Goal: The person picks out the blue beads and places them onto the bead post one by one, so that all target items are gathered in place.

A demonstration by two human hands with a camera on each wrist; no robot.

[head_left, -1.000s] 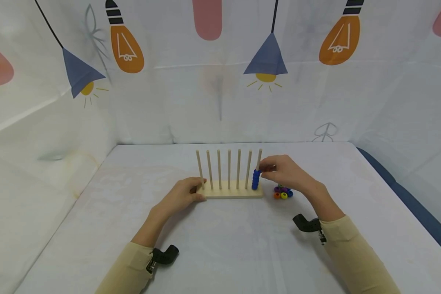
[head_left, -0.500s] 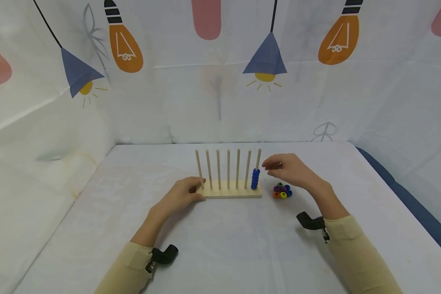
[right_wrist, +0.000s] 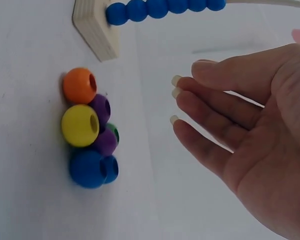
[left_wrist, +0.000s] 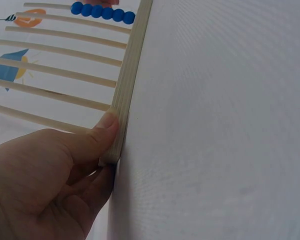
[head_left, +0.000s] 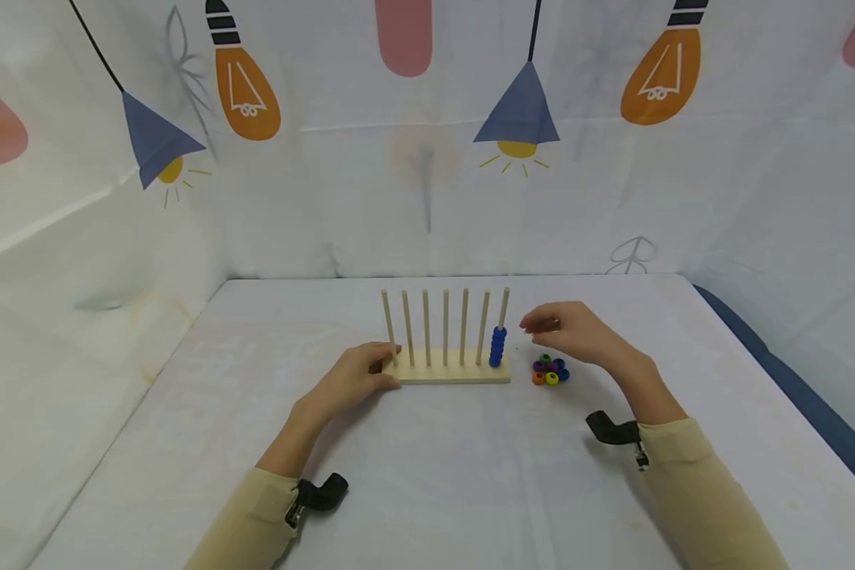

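Observation:
A wooden peg rack (head_left: 449, 376) with several upright pegs stands on the table. Several blue beads (head_left: 497, 347) are stacked on its rightmost peg, as the left wrist view (left_wrist: 102, 12) also shows. My left hand (head_left: 356, 376) grips the rack's left end, the thumb along the base's front edge and fingers behind it. To the right of the rack, my right hand (head_left: 573, 328) hovers with relaxed fingers and nothing between them. Just below that hand lies a small cluster of loose beads: orange (right_wrist: 80, 86), yellow (right_wrist: 80, 125), purple, green and blue.
A white cloth covers the table (head_left: 435, 475). Behind it hangs a white curtain (head_left: 370, 198) printed with lamps and bulbs. Dark blue fabric (head_left: 777, 364) shows past the table's right edge. A small black camera sits at each wrist.
My right hand has drawn back to the right from the peg with the blue beads, its fingers now apart from it. The left hand keeps its grip on the rack.

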